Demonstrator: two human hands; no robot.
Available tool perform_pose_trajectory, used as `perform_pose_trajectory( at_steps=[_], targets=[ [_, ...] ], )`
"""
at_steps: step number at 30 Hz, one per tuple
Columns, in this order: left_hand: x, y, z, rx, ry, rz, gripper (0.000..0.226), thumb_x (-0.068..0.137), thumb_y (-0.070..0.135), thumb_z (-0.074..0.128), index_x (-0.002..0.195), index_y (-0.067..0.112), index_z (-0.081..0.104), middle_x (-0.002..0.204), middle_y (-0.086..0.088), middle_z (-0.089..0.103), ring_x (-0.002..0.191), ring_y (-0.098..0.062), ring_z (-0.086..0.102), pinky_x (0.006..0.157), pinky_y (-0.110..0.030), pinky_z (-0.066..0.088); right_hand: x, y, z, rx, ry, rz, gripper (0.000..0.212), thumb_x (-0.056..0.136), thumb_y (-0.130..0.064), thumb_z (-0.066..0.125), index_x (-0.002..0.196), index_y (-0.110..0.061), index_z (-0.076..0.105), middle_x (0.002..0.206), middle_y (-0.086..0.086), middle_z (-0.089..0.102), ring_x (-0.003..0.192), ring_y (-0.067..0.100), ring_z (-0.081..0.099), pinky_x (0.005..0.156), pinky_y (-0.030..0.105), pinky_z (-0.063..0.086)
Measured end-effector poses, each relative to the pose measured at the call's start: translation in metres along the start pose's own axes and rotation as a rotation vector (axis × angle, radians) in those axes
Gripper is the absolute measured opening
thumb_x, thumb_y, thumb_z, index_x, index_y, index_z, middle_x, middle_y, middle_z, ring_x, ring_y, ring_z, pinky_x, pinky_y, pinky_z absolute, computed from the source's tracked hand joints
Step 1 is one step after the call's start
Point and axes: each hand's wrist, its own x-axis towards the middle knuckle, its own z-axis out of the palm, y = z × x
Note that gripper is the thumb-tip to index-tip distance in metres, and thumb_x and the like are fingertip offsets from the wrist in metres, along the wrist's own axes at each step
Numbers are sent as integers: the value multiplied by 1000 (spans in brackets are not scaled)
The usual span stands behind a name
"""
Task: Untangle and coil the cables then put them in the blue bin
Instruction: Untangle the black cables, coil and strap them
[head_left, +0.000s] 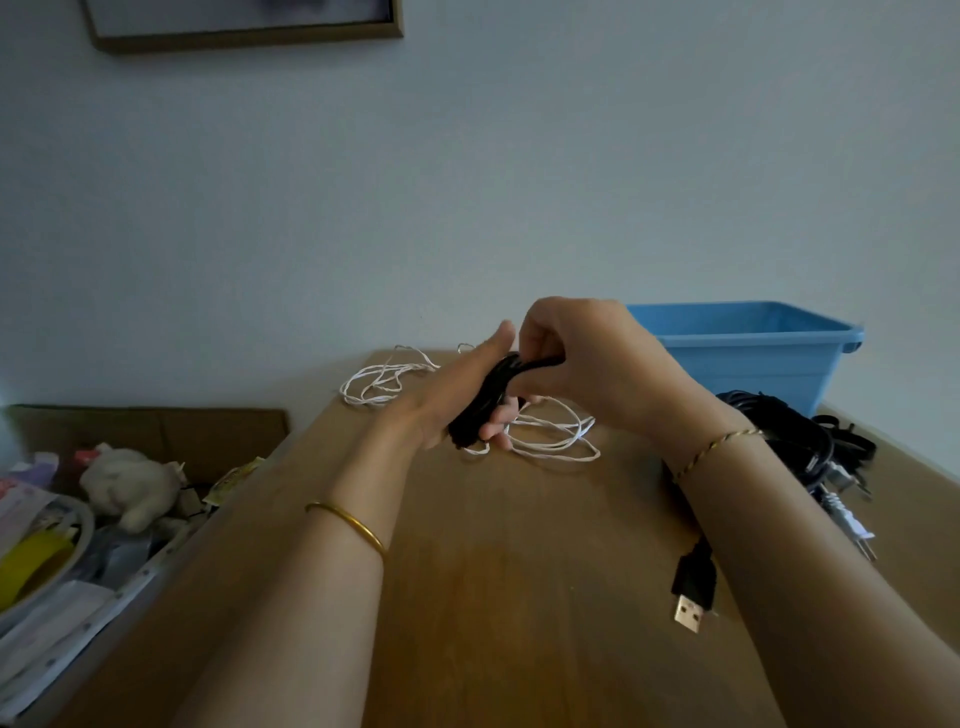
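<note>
A black cable bundle (480, 402) is held above the middle of the wooden table (519, 597). My left hand (452, 395) grips the coiled bundle from the left, fingers curled under it. My right hand (576, 353) pinches a strand of the same black cable at the top of the bundle. A loose white cable (545, 436) lies spread on the table beneath and behind both hands. The blue bin (748, 353) stands at the back right of the table.
A pile of black cables (795, 441) with a grey plug (852, 525) lies at the right edge, and a black USB plug (693, 587) rests beside my right forearm. Left of the table, a cardboard box (156, 431) holds a plush toy (130, 488) and papers.
</note>
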Motion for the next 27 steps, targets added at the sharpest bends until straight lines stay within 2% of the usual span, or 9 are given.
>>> perform_pose_trajectory(
  at_steps=[4, 8, 12, 15, 17, 19, 21, 24, 27],
  targets=[
    [-5, 4, -1, -105, -151, -36, 86, 81, 73, 22, 91, -3, 59, 46, 0, 37, 38, -12, 34, 54, -29, 48, 3, 12, -1, 115, 43, -67, 5, 80, -11, 70, 83, -13, 67, 71, -7, 61, 66, 8, 53, 66, 21, 42],
    [-8, 5, -4, -247, -234, -2, 56, 88, 52, 42, 87, -1, 59, 43, 4, 34, 34, -8, 31, 48, -25, 44, 4, 24, -1, 215, 124, -84, 8, 81, -7, 70, 86, -13, 73, 74, -13, 60, 69, 1, 55, 67, 10, 42],
    [-8, 8, -6, -383, -278, 26, 39, 85, 38, 45, 78, 3, 60, 39, 6, 34, 30, -5, 30, 43, -21, 40, 6, 31, 9, 362, 244, -67, 14, 83, -5, 68, 92, -14, 75, 85, -2, 65, 81, 9, 59, 75, 16, 46],
    [-7, 11, -4, -510, -260, 56, 37, 83, 36, 43, 72, 6, 60, 36, 7, 33, 27, -4, 30, 39, -19, 39, 6, 34, 19, 599, 292, 30, 19, 87, -4, 63, 89, -21, 72, 84, -8, 68, 77, 0, 60, 71, 16, 47],
    [-7, 13, -4, -595, -243, 68, 37, 82, 35, 38, 69, 7, 58, 36, 7, 32, 26, -4, 29, 37, -17, 37, 7, 35, 25, 730, 310, 107, 22, 90, -3, 58, 90, -20, 72, 83, -7, 70, 76, 2, 62, 73, 25, 51],
    [-6, 15, -4, -661, -234, 91, 35, 82, 35, 38, 69, 8, 57, 36, 8, 31, 26, -3, 29, 37, -17, 36, 7, 34, 32, 833, 309, 159, 22, 94, -4, 52, 95, -14, 72, 88, 3, 72, 82, 12, 64, 81, 39, 52],
    [-5, 16, -5, -701, -209, 116, 34, 80, 35, 38, 68, 8, 56, 35, 9, 31, 26, -3, 29, 36, -16, 36, 7, 30, 37, 960, 305, 198, 23, 97, -11, 48, 98, -11, 71, 94, 11, 72, 88, 22, 65, 85, 44, 52],
    [-4, 17, -5, -753, -168, 173, 33, 80, 34, 38, 68, 8, 53, 34, 9, 31, 25, -3, 28, 35, -15, 35, 8, 21, 43, 1136, 257, 236, 24, 98, -21, 48, 100, -10, 69, 91, 7, 70, 88, 16, 64, 80, 35, 52],
    [-3, 16, -4, -818, -143, 219, 34, 80, 33, 38, 65, 8, 54, 33, 9, 31, 24, -3, 28, 35, -14, 33, 8, 17, 47, 1155, 195, 199, 22, 95, -18, 53, 111, -6, 63, 94, 3, 69, 92, 14, 66, 85, 32, 54]
  ],
)
